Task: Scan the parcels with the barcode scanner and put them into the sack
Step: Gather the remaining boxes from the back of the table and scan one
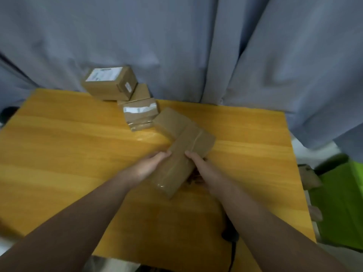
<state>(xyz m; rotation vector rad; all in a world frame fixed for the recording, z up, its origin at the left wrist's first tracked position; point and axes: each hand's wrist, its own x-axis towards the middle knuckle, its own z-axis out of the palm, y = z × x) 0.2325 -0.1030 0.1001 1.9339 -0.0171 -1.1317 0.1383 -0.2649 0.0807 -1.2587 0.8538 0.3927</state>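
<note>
grey-blue curtain (pixel 176 36) behind a yellow wooden table (pixel 59 144), green sack (pixel 337 203) just off its right edge. over the table, left hand (pixel 150 164) and right hand (pixel 200 165) grip a long taped cardboard parcel (pixel 182 154) by opposite sides. more cardboard boxes (pixel 110 83) cluster at the far edge; a black barcode scanner (pixel 229 235) peeks from under the right forearm.
</note>
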